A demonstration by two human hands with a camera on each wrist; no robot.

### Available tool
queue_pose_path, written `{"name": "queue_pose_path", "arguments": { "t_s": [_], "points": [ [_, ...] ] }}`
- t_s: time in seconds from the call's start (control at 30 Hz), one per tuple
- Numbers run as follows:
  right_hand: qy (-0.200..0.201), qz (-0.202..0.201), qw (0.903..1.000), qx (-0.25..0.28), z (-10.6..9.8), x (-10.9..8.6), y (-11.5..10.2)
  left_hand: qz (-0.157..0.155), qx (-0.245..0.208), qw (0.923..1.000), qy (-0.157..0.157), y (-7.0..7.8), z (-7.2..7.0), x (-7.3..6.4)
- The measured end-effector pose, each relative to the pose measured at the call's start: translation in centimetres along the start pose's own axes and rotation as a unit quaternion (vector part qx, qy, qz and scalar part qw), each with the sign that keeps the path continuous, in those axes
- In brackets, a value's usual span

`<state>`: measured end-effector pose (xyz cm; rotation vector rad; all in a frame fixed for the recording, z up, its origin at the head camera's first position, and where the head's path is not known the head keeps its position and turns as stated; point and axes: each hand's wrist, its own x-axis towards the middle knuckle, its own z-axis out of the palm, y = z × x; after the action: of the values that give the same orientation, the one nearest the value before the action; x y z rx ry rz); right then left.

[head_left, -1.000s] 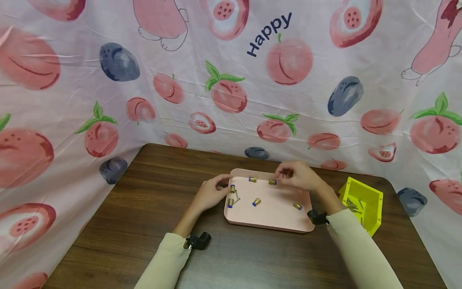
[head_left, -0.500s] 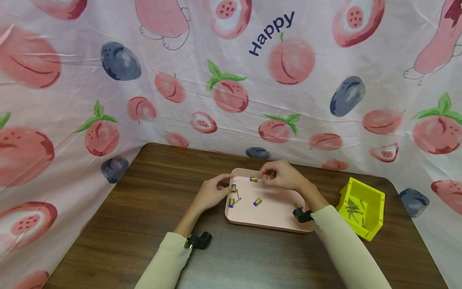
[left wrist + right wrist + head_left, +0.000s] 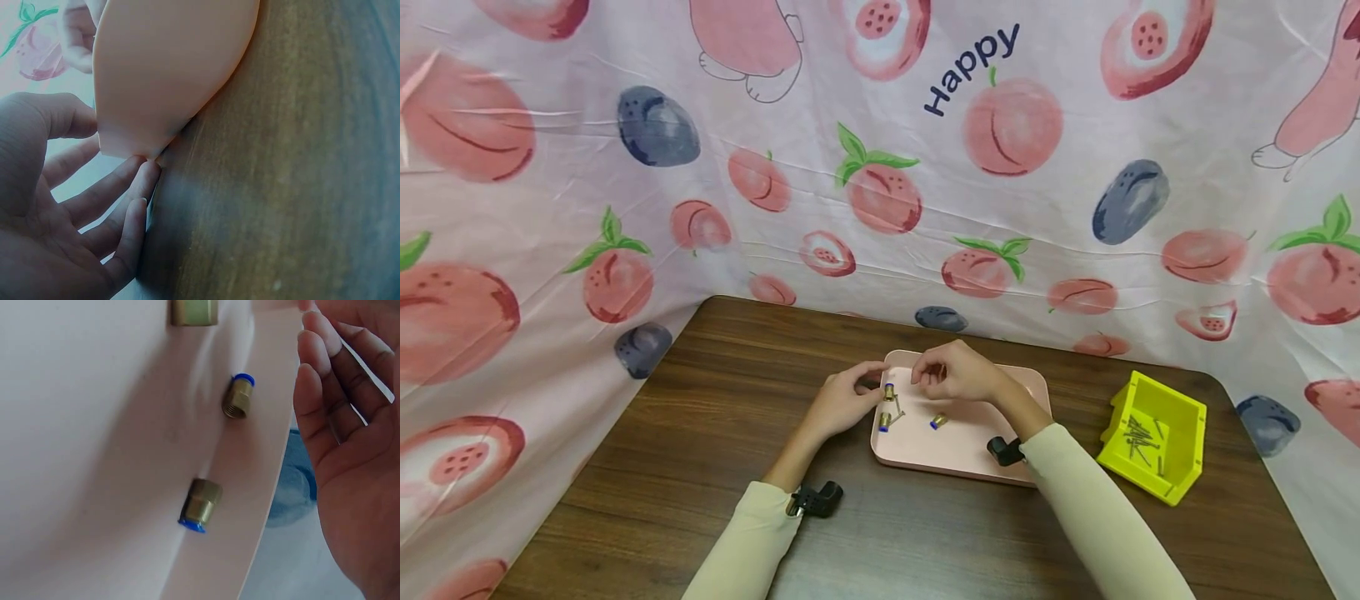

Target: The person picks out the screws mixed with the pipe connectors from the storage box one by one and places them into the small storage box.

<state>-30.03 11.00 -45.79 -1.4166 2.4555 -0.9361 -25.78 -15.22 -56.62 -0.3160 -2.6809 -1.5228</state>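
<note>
A pink tray [image 3: 925, 454] holds brass fittings with blue collars. One fitting [image 3: 889, 392] and another fitting [image 3: 885, 422] lie near its left wall, beside thin screws [image 3: 898, 406]; a third fitting [image 3: 938, 421] lies further in. My left hand [image 3: 847, 401] holds the tray's left edge, thumb at the rim and fingertips against the outer wall in the left wrist view. Over the tray's far part is my right hand [image 3: 958, 373], fingers bent; its fingertips are partly hidden, so what they hold is unclear. The right wrist view shows fittings [image 3: 239, 397] beside that hand [image 3: 350, 419].
To the right of the tray stands a yellow bin [image 3: 1189, 433] with several screws [image 3: 1138, 439] in it. Tray and bin rest on a brown wooden table [image 3: 760, 358]. A fruit-print cloth [image 3: 880, 275] hangs behind and at both sides.
My right hand has moved left across the tray, from near its far right part to the far left part, now covering fittings seen there earlier. The left hand stays at the tray's edge.
</note>
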Motion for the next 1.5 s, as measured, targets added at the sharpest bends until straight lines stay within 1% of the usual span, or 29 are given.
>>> {"name": "queue_pose_path", "arguments": {
  "t_s": [0.17,0.33,0.43,0.47,0.5,0.6,0.67,0.7,0.73,0.87,1.0,1.1,1.23,1.37,1.4,1.47,1.5],
  "points": [
    [-0.029,0.006,0.9996,0.000,0.9,0.9,0.3,0.005,0.003,1.0000,0.004,-0.2,0.0,0.0],
    [-0.053,0.012,0.9985,0.002,1.5,1.7,0.2,0.006,0.003,1.0000,0.006,0.1,-0.1,-0.2],
    [-0.058,0.005,0.9983,-0.005,1.8,2.0,0.2,0.022,0.002,0.9997,0.009,0.5,-0.2,-0.5],
    [-0.059,0.002,0.9982,-0.009,1.9,2.1,0.2,0.033,0.004,0.9994,0.010,1.2,-0.5,-0.9],
    [-0.060,-0.002,0.9981,-0.014,2.0,2.2,0.2,0.040,0.002,0.9992,0.011,1.4,-0.6,-1.0],
    [-0.064,-0.008,0.9977,-0.020,2.2,2.4,0.4,0.044,0.003,0.9990,0.012,1.5,-0.6,-1.1],
    [-0.065,-0.012,0.9976,-0.020,2.3,2.4,0.4,0.035,0.003,0.9993,0.012,1.3,-0.5,-0.9],
    [-0.066,-0.014,0.9975,-0.020,2.3,2.5,0.5,0.026,0.001,0.9996,0.012,0.5,-0.2,-0.5],
    [-0.067,-0.015,0.9975,-0.019,2.4,2.5,0.6,0.021,0.004,0.9997,0.013,0.2,-0.1,-0.3],
    [-0.075,-0.013,0.9969,-0.018,2.6,2.6,0.8,0.015,-0.004,0.9998,0.011,-0.6,0.2,0.1],
    [-0.084,-0.003,0.9964,-0.014,2.7,2.6,0.9,0.016,-0.008,0.9998,0.006,-0.9,0.2,0.1],
    [-0.085,-0.003,0.9963,-0.011,2.7,2.7,0.8,0.018,-0.001,0.9998,0.003,-0.6,0.1,0.0],
    [-0.083,-0.012,0.9964,-0.013,2.7,2.8,0.7,0.024,0.002,0.9997,0.006,0.5,-0.1,-0.5],
    [-0.078,-0.006,0.9967,-0.022,2.7,2.8,0.5,0.017,0.004,0.9998,0.007,0.1,0.0,-0.3],
    [-0.076,-0.004,0.9968,-0.026,2.7,2.8,0.4,0.021,0.007,0.9997,0.010,0.1,0.0,-0.3],
    [-0.072,-0.001,0.9968,-0.034,2.7,2.8,0.3,0.028,-0.001,0.9996,0.007,1.0,-0.4,-0.7],
    [-0.070,-0.001,0.9968,-0.038,2.7,2.8,0.3,0.034,-0.003,0.9994,0.009,1.8,-0.7,-1.1]
  ]
}}
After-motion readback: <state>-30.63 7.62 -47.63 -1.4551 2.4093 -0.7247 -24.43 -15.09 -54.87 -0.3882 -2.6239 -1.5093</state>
